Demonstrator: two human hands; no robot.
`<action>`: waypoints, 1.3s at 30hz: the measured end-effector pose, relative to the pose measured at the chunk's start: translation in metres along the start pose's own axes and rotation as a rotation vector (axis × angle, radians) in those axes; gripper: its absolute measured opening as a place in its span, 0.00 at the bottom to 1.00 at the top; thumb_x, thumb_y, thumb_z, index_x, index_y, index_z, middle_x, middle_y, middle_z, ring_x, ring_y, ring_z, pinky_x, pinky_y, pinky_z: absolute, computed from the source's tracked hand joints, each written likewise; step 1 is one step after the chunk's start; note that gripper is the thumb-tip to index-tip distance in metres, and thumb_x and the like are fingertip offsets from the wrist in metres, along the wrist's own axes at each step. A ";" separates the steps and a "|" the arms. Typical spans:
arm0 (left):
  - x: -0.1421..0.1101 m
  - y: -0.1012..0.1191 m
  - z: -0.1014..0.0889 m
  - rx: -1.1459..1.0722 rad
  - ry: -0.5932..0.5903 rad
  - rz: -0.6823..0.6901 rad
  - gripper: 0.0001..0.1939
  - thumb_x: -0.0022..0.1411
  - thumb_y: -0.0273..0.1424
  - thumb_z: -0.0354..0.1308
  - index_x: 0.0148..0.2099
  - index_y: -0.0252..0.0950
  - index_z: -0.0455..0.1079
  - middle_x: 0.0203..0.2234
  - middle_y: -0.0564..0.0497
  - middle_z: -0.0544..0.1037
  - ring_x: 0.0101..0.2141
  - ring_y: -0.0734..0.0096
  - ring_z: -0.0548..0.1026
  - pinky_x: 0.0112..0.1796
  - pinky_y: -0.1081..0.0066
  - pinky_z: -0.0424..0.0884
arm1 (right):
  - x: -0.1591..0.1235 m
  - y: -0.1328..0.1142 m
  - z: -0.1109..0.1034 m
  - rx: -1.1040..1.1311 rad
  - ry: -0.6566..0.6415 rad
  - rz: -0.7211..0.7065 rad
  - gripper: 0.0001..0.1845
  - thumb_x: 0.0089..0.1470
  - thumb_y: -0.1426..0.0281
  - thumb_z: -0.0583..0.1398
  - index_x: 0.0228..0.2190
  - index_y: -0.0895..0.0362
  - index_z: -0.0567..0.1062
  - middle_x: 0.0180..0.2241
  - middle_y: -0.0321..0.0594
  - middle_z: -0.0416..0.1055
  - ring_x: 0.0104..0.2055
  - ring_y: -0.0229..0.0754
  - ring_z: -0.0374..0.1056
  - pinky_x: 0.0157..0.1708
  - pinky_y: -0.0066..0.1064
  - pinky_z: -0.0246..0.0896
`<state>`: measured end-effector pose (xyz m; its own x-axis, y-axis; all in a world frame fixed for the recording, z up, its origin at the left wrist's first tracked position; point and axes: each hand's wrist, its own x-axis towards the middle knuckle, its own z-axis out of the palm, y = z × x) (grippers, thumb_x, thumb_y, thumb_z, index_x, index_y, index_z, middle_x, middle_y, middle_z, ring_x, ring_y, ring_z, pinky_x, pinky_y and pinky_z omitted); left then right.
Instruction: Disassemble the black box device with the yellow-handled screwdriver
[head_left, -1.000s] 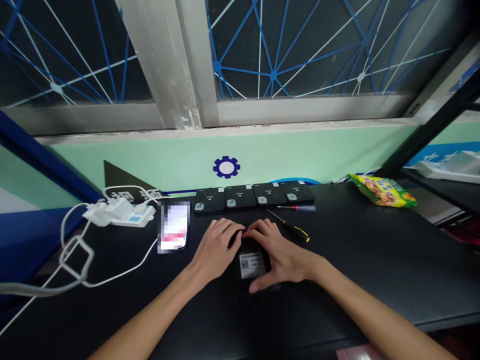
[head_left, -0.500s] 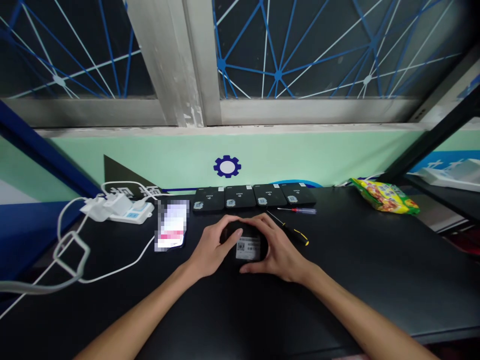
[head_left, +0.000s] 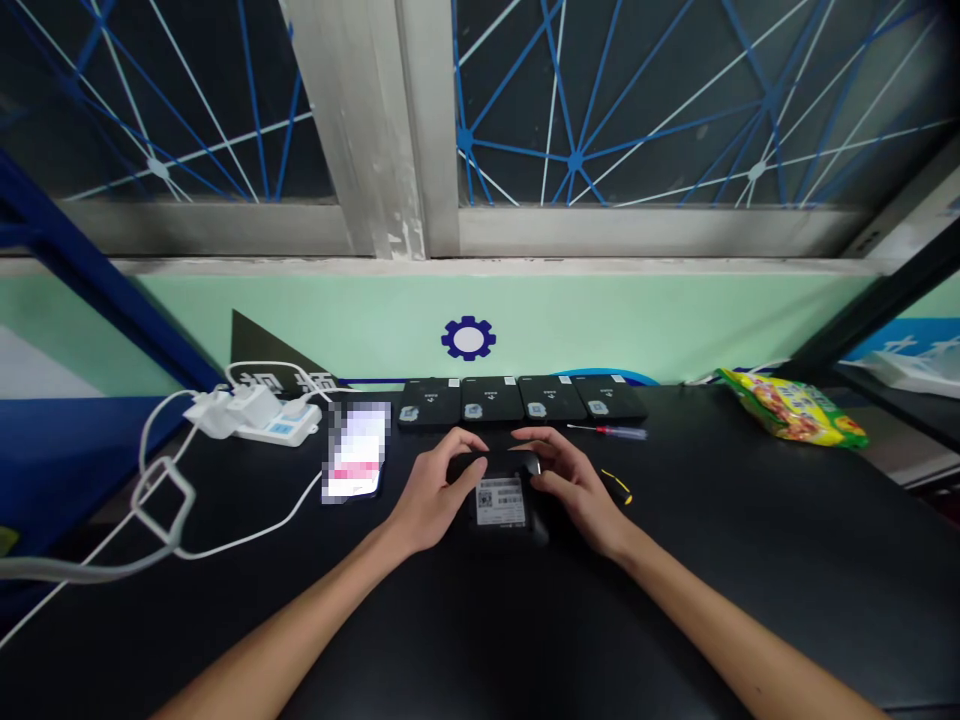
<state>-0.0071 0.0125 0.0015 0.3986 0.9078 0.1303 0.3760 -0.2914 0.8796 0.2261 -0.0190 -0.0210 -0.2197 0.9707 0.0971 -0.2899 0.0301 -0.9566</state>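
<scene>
A black device with rounded corners and a white label bearing a QR code and barcodes is between my hands, low over the black table. My left hand grips its left side, thumb on the top face and fingers curled over the far edge. At the far right corner, my right hand holds it between thumb and bent fingers. Partly hidden behind that hand is a black-and-yellow screwdriver. A second screwdriver, with a red and clear bluish handle, lies farther back.
Several flat black boxes stand in a row by the wall. On the left are a lit phone, its screen blurred, and a white power strip with plugs and loose cables. A yellow-green snack bag lies at the right.
My right thumb has moved from the device's near edge up to its far right corner, uncovering more of the device and label. My left hand keeps its grip. The view has shifted slightly.
</scene>
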 end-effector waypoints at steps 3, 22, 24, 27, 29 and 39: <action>-0.001 0.000 0.000 0.004 -0.012 0.009 0.17 0.77 0.49 0.56 0.53 0.42 0.73 0.41 0.51 0.83 0.40 0.60 0.79 0.37 0.66 0.68 | -0.001 0.000 0.002 0.033 -0.007 -0.013 0.24 0.55 0.75 0.65 0.53 0.48 0.77 0.49 0.39 0.79 0.50 0.50 0.73 0.50 0.41 0.66; 0.000 0.001 -0.001 0.018 -0.020 0.028 0.18 0.77 0.50 0.56 0.50 0.41 0.72 0.40 0.53 0.81 0.42 0.61 0.78 0.41 0.66 0.69 | -0.001 0.001 0.003 0.203 0.082 0.029 0.17 0.57 0.73 0.65 0.48 0.50 0.79 0.45 0.40 0.85 0.44 0.51 0.78 0.48 0.41 0.67; 0.000 0.001 -0.001 0.023 -0.026 0.037 0.18 0.78 0.50 0.56 0.47 0.40 0.73 0.37 0.54 0.79 0.40 0.63 0.76 0.40 0.67 0.68 | -0.001 0.002 0.003 0.204 0.080 0.022 0.16 0.58 0.74 0.65 0.48 0.50 0.79 0.45 0.39 0.85 0.44 0.51 0.78 0.48 0.40 0.67; 0.000 0.001 0.000 0.027 -0.039 0.050 0.20 0.78 0.50 0.55 0.43 0.39 0.73 0.32 0.55 0.76 0.35 0.66 0.74 0.38 0.68 0.66 | -0.001 0.003 0.003 0.196 0.088 0.017 0.15 0.58 0.73 0.65 0.47 0.50 0.79 0.44 0.39 0.84 0.44 0.50 0.77 0.49 0.40 0.67; 0.000 0.001 0.000 0.028 -0.042 0.053 0.20 0.78 0.50 0.55 0.42 0.39 0.73 0.31 0.55 0.75 0.34 0.66 0.73 0.37 0.68 0.65 | -0.001 0.003 0.003 0.175 0.100 0.018 0.14 0.58 0.73 0.65 0.47 0.50 0.80 0.45 0.39 0.84 0.44 0.50 0.77 0.48 0.40 0.68; 0.000 0.004 0.000 0.051 -0.041 0.034 0.19 0.78 0.50 0.55 0.47 0.40 0.75 0.38 0.52 0.80 0.40 0.61 0.77 0.41 0.65 0.70 | 0.001 0.003 0.004 0.055 0.104 0.002 0.11 0.57 0.66 0.72 0.41 0.51 0.80 0.42 0.38 0.78 0.43 0.47 0.74 0.45 0.36 0.68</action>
<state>-0.0062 0.0110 0.0050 0.4451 0.8845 0.1400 0.4032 -0.3375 0.8506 0.2213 -0.0192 -0.0228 -0.1232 0.9903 0.0635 -0.3412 0.0178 -0.9398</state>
